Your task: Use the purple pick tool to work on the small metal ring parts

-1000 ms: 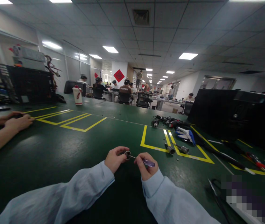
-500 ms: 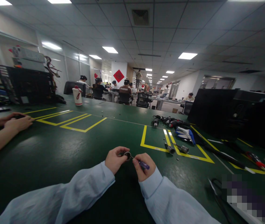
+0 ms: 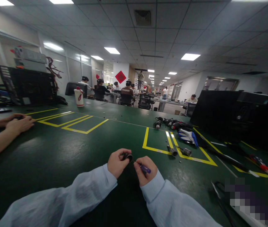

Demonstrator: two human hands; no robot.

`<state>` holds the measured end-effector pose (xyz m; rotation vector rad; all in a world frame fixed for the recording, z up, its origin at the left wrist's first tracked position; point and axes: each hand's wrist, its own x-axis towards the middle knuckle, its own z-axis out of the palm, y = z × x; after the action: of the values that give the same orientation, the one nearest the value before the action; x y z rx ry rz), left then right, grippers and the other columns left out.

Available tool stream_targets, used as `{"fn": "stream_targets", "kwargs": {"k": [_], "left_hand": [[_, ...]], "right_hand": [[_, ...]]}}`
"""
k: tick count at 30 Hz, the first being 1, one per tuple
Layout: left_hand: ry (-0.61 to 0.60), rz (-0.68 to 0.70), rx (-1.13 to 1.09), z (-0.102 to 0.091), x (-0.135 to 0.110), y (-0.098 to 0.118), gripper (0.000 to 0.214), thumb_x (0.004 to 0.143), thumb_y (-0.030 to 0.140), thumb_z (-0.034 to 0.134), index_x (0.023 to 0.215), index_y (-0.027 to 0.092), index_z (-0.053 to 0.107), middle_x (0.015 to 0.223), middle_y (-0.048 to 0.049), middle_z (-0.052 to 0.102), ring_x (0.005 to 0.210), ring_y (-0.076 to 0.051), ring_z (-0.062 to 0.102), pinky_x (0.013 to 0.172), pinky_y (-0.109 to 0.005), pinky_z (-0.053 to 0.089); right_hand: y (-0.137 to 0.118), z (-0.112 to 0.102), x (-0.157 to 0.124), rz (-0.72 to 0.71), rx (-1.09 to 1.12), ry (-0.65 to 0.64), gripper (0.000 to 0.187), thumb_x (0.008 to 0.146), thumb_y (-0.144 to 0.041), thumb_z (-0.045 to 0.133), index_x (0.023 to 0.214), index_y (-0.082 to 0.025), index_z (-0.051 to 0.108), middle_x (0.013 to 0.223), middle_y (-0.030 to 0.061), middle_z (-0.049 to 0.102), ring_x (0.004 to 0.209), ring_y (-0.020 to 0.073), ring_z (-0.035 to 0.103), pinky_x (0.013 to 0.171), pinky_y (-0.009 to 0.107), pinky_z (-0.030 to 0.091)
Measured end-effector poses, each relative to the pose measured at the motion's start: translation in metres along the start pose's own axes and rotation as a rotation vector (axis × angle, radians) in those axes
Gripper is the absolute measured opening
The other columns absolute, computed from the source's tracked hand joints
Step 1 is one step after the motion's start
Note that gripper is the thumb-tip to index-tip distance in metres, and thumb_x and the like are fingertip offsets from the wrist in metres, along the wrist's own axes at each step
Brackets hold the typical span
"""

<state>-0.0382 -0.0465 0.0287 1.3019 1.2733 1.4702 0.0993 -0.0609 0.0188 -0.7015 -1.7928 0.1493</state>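
Between the thumb and fingers of my left hand [image 3: 117,164] is a small round metal part [image 3: 129,157], dark inside with a shiny rim. My right hand [image 3: 146,170] is closed around a screwdriver [image 3: 145,169] with a purple translucent handle. Its thin shaft points left at the rim of the round part; whether the tip touches it I cannot tell. Both hands are just above the green table [image 3: 84,154]. To their right lie two metal cylindrical pieces [image 3: 172,151] on the yellow tape lines.
A co-worker's hands [image 3: 20,123] hold a dark item at the left. Blue-white gloves [image 3: 188,137] and dark tools [image 3: 168,122] lie at right, near a red-handled screwdriver [image 3: 259,162]. A white cup [image 3: 79,97] stands by a black computer case [image 3: 27,85]. Black boxes [image 3: 219,116] stand right.
The round part has turned in my left hand, its opening now facing differently. My right hand and the screwdriver have barely moved.
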Motion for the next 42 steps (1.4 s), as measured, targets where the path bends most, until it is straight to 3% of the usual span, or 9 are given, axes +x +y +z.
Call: {"fn": "stream_targets", "kwargs": {"k": [6,30,42], "left_hand": [[0.016,0.018,-0.010,0.0016,-0.0033,0.0062,0.023,0.049,0.005,0.057,0.069,0.013,0.063,0.082,-0.0049,0.066,0.071,-0.017,0.064,0.072,-0.026,0.049],[0.012,0.005,0.032,-0.0031,0.0028,-0.0008,0.018,0.051,0.015,0.061,0.069,0.012,0.063,0.064,-0.0022,0.064,0.055,-0.014,0.061,0.055,-0.025,0.051],[0.026,-0.036,-0.024,-0.0039,0.0049,-0.0026,0.018,0.050,0.012,0.060,0.068,0.011,0.063,0.060,-0.0016,0.065,0.052,-0.015,0.061,0.053,-0.025,0.051]], "right_hand": [[0.0010,0.0008,-0.0002,-0.011,-0.009,0.001,0.013,0.074,-0.017,0.045,0.066,-0.018,0.056,0.059,0.0029,0.057,0.055,0.0141,0.051,0.053,0.026,0.042],[0.0020,0.0003,-0.0016,-0.095,-0.011,0.021,0.011,0.075,-0.015,0.046,0.068,-0.017,0.054,0.058,0.0022,0.054,0.055,0.0126,0.049,0.052,0.024,0.039],[0.0098,0.0067,-0.0028,-0.281,-0.090,-0.058,0.008,0.073,-0.016,0.045,0.072,-0.018,0.053,0.061,0.0038,0.059,0.057,0.0150,0.051,0.052,0.026,0.041]]}}
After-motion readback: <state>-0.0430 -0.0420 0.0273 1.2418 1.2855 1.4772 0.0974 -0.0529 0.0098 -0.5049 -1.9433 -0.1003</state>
